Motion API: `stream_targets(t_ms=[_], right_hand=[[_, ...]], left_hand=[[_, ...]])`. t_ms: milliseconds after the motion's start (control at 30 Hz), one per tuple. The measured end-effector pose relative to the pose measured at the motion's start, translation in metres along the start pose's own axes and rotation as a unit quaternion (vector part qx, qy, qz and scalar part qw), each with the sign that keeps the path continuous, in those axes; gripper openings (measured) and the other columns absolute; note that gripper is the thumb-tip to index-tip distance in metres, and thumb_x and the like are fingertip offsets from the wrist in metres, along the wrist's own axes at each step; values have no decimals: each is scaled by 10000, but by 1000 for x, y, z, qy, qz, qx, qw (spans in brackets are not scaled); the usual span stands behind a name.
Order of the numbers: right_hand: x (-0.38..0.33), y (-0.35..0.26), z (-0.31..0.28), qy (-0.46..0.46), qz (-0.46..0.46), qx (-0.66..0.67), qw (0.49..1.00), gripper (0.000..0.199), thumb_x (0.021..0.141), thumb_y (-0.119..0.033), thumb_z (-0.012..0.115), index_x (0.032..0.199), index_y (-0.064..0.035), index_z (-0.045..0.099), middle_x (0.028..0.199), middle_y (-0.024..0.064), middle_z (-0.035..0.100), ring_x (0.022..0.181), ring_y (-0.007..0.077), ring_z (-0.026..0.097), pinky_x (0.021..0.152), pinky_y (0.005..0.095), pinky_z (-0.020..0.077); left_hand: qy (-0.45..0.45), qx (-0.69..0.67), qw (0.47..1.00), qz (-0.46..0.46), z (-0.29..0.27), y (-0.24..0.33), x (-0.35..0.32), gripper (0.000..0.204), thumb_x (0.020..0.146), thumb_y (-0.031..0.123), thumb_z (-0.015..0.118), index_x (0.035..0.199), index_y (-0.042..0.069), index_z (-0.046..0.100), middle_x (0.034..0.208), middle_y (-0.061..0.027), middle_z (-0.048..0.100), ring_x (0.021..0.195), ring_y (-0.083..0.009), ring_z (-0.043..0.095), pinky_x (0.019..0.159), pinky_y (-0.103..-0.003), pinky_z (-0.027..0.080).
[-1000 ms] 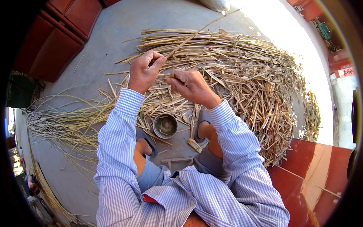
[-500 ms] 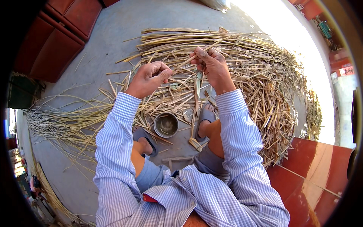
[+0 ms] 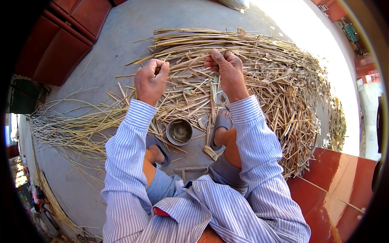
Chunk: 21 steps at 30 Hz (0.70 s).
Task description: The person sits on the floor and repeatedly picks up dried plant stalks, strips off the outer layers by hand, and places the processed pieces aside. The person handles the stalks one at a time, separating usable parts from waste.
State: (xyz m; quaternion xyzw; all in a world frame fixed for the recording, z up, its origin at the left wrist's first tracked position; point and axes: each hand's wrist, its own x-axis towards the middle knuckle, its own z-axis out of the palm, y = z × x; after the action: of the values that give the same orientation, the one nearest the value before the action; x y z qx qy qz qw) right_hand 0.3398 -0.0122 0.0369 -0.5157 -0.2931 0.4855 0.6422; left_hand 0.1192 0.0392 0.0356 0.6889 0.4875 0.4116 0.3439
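Observation:
My left hand (image 3: 151, 82) is closed, thumb pressed on curled fingers, at the left side of a spread of dry stalks (image 3: 190, 52). Whatever it grips is hidden against the straw-coloured background. To its right my right hand (image 3: 227, 73) pinches a thin dry stalk between thumb and fingers, over the same heap. The two hands are apart at about the same height. Beneath them lie broken stalks and husks (image 3: 194, 105). A round metal bowl (image 3: 179, 132) with something murky inside stands on the floor between my feet.
Leafy dry stalks (image 3: 287, 105) pile up on the right, beside red panels (image 3: 336, 178). Thin pale stripped stems (image 3: 73, 125) fan out at the left. Dark red furniture (image 3: 60, 44) stands at the back left. A small wooden frame (image 3: 190, 170) lies between my legs.
My left hand has moved slightly left and up, away from my right hand, and turned with its knuckles upward. My right hand stays nearly in place.

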Motion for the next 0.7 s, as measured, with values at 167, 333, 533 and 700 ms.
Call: stream_targets(t_ms=[167,333,533,700], right_hand=[[-5,1,17,8,-13,18,1000,241,946,-234,650,939,7,642,826,91,704,707,130,675,634,234,517],[-5,5,21,-1,-8,15,1000,257,930,-257,677,920,-5,630,870,116,713,751,166,690,671,254,526],[-3,8,19,-20,-1,28,999,264,952,-252,644,955,11,628,879,111,709,773,154,694,690,258,547],[-9,0,20,-51,-18,18,998,261,956,-246,643,968,14,623,903,127,707,821,181,702,741,267,558]], left_hand=[[61,-18,998,-13,-9,-4,8,204,896,182,695,837,-12,669,704,-52,693,620,-67,606,576,-240,490],[81,-10,997,6,-15,-11,12,203,884,181,709,843,-14,673,710,-61,700,619,-74,612,579,-248,496],[-112,86,985,105,-19,10,9,219,858,212,741,927,7,702,757,-104,698,692,-188,662,624,-301,499],[-146,32,987,64,-6,13,4,210,862,149,750,962,-24,685,804,-68,700,693,-87,599,626,-244,489]])
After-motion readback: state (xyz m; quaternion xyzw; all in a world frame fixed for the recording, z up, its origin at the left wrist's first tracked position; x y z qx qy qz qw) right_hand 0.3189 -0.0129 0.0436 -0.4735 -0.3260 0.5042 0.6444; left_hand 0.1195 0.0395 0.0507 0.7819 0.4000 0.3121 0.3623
